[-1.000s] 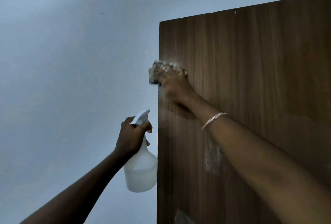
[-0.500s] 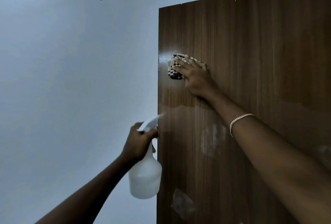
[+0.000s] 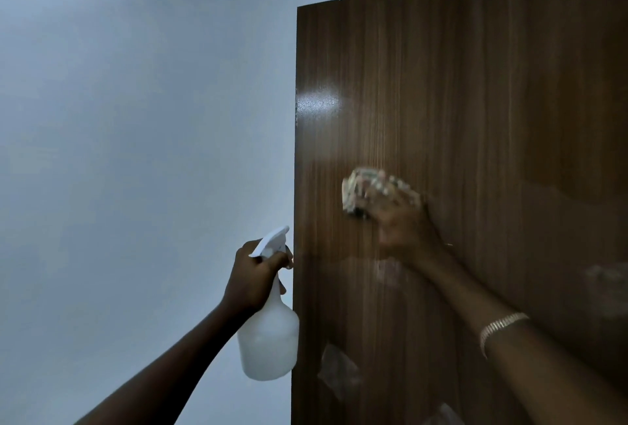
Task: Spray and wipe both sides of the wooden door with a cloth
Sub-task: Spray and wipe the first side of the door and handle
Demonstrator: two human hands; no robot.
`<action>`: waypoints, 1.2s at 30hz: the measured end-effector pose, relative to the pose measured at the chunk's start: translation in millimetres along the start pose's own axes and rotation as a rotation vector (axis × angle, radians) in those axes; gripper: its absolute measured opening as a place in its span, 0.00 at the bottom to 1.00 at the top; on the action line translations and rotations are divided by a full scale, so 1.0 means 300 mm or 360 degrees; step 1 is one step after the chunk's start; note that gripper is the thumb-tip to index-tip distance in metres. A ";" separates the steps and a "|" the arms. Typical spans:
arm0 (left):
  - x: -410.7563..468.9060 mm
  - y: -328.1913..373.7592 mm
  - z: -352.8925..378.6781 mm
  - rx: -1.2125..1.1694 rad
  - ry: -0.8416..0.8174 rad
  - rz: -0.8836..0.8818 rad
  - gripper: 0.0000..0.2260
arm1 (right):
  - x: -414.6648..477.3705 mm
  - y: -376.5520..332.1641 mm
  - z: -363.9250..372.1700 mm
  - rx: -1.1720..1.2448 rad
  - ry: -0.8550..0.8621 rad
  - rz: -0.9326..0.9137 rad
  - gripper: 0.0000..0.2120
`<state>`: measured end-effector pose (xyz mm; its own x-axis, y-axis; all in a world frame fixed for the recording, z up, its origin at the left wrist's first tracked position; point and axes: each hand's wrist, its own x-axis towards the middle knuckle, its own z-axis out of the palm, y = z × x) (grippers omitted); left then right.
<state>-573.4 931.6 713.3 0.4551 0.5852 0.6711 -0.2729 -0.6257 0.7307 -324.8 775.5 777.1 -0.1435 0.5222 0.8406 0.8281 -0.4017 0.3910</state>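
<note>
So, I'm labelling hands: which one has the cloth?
The right hand, the one with the bracelet, presses the cloth against the door; the left hand grips the spray bottle.

The door (image 3: 475,118) showed dark wood grain with a glossy, reflective finish. The spray bottle (image 3: 268,343) was translucent white plastic, matt. The cloth (image 3: 360,193) looked woven and checked. The bracelet (image 3: 503,324) was shiny metal; the wall (image 3: 136,118) was smooth and matt.

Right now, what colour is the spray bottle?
White and a bit see-through; the spray bottle shows best in the head view.
</note>
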 end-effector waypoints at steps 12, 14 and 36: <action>-0.010 -0.037 0.113 0.0014 -0.0072 0.0054 0.08 | -0.247 0.060 0.002 -0.0045 0.0034 -0.0029 0.28; -0.022 -0.022 0.145 -0.0036 -0.0145 0.0074 0.04 | -0.143 0.170 -0.073 -0.0085 0.0212 0.0443 0.28; -0.086 0.008 0.520 -0.0297 -0.0667 0.0113 0.06 | -0.241 0.530 -0.265 -0.0123 0.0232 0.0275 0.31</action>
<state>-453.5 834.5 678.2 0.7228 0.2613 0.6397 -0.4460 -0.5307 0.7207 -225.9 614.2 808.3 -0.0848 0.3288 0.9406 0.8040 -0.5350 0.2595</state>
